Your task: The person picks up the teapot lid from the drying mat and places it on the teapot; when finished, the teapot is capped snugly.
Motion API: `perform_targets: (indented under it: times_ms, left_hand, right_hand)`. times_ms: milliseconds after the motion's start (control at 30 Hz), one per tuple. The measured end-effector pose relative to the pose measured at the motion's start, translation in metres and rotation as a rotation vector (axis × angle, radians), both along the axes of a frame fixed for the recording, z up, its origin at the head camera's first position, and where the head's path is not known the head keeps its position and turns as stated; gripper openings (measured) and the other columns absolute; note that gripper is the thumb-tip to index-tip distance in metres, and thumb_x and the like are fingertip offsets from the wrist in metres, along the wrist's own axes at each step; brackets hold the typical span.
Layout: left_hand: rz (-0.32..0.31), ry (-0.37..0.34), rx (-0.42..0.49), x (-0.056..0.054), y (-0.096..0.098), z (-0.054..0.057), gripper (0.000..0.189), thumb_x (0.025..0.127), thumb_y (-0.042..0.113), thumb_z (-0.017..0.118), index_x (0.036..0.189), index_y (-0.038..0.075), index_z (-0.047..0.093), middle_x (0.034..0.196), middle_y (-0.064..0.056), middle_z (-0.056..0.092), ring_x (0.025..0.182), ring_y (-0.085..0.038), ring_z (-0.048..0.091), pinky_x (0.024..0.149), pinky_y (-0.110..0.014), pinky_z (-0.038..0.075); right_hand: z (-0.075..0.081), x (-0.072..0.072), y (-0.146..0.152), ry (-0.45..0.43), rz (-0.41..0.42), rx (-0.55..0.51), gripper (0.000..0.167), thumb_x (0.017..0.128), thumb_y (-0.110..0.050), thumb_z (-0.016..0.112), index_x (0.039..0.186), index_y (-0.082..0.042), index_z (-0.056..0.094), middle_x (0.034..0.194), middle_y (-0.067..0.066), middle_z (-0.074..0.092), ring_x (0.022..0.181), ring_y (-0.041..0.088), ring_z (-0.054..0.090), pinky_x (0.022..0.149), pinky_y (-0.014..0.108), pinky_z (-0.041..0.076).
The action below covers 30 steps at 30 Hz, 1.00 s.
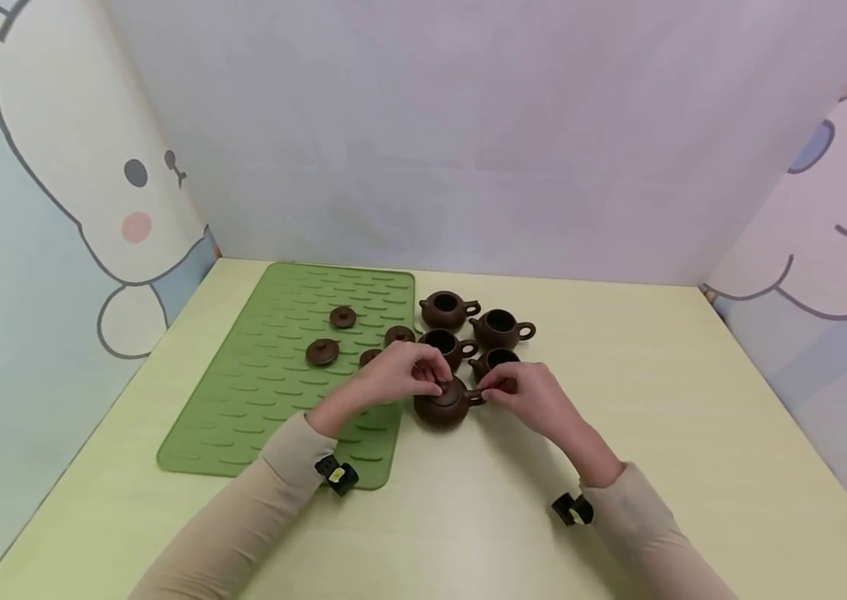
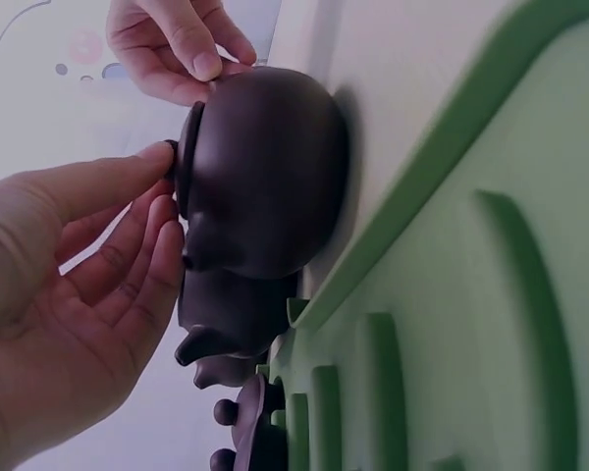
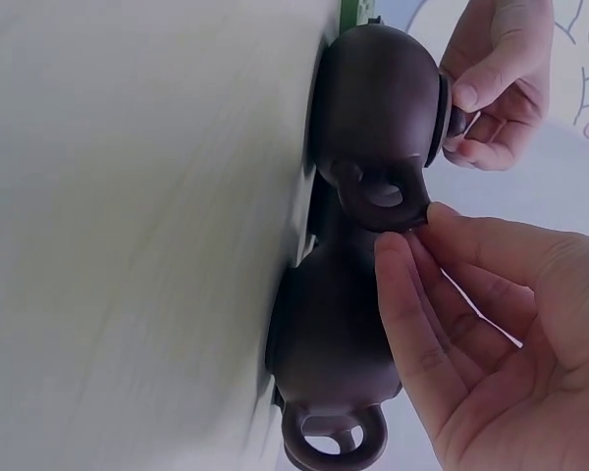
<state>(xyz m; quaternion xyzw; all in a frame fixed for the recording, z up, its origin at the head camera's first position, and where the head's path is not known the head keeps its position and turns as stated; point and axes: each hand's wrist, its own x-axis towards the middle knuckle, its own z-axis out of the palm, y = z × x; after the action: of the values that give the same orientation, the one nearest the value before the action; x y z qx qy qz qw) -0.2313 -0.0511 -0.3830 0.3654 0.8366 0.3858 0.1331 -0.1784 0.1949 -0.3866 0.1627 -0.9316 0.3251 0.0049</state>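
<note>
A small dark brown teapot (image 1: 440,415) stands upright on the table, right beside the green mat. Its lid (image 3: 438,123) sits over the opening. My left hand (image 1: 397,372) comes from the left and pinches the lid's round knob (image 3: 457,122) between thumb and fingers. From the other side, my right hand (image 1: 539,402) pinches the outer end of the teapot's looped handle (image 3: 352,193) with thumb and fingertips. Just behind, a lidless teapot (image 1: 496,358) is partly covered by the right hand in the head view.
More lidless brown teapots (image 1: 498,330) stand close behind, spouts to the left and handles to the right. Several loose lids (image 1: 322,352) lie on the ridged green mat (image 1: 243,417), one partly behind the left hand. Walls (image 1: 431,167) with cartoon figures enclose the pale table (image 1: 656,375).
</note>
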Motion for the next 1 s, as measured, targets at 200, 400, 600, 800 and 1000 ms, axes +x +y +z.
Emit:
perform_targets:
  times_ms: [200, 400, 600, 800, 1000]
  left_hand:
    - [0.026, -0.017, 0.02, -0.008, -0.008, 0.001, 0.013, 0.09, 0.008, 0.073, 0.103, 0.01, 0.071, 0.1, -0.004, 0.072, 0.087, -0.009, 0.067, 0.08, -0.022, 0.057]
    - [0.1, -0.06, 0.038, -0.013, -0.027, 0.003, 0.017, 0.092, 0.006, 0.07, 0.109, 0.004, 0.07, 0.104, -0.01, 0.071, 0.091, -0.013, 0.065, 0.082, -0.028, 0.057]
    - [0.178, -0.073, 0.055, -0.018, -0.047, 0.004, 0.02, 0.094, 0.007, 0.068, 0.113, 0.002, 0.069, 0.105, -0.011, 0.071, 0.093, -0.017, 0.066, 0.079, -0.03, 0.056]
    - [0.239, -0.059, 0.058, -0.024, -0.059, -0.002, 0.018, 0.094, 0.007, 0.067, 0.112, 0.002, 0.069, 0.107, -0.014, 0.071, 0.095, -0.019, 0.066, 0.082, -0.032, 0.057]
    - [0.3, -0.065, 0.041, -0.03, -0.065, -0.009, 0.019, 0.095, 0.008, 0.067, 0.113, 0.005, 0.069, 0.115, -0.015, 0.07, 0.102, -0.025, 0.066, 0.086, -0.039, 0.057]
  right_hand:
    - [0.005, -0.001, 0.009, -0.008, -0.041, -0.063, 0.009, 0.09, -0.008, 0.072, 0.097, -0.009, 0.077, 0.096, 0.003, 0.077, 0.087, 0.017, 0.073, 0.073, 0.024, 0.056]
    - [0.008, -0.002, 0.021, 0.041, -0.113, -0.101, 0.011, 0.09, -0.01, 0.073, 0.1, -0.008, 0.077, 0.098, 0.008, 0.077, 0.084, 0.019, 0.071, 0.068, 0.023, 0.053]
    - [0.007, -0.004, 0.031, 0.09, -0.178, -0.139, 0.013, 0.09, -0.01, 0.073, 0.103, -0.006, 0.075, 0.102, 0.011, 0.076, 0.091, 0.026, 0.073, 0.074, 0.025, 0.058]
    - [0.002, -0.008, 0.04, 0.132, -0.207, -0.162, 0.015, 0.09, -0.006, 0.072, 0.105, -0.001, 0.074, 0.101, 0.015, 0.076, 0.093, 0.031, 0.073, 0.083, 0.04, 0.061]
    - [-0.002, -0.012, 0.049, 0.111, -0.235, -0.163, 0.019, 0.091, -0.006, 0.07, 0.109, 0.002, 0.072, 0.104, 0.018, 0.075, 0.096, 0.033, 0.072, 0.085, 0.043, 0.06]
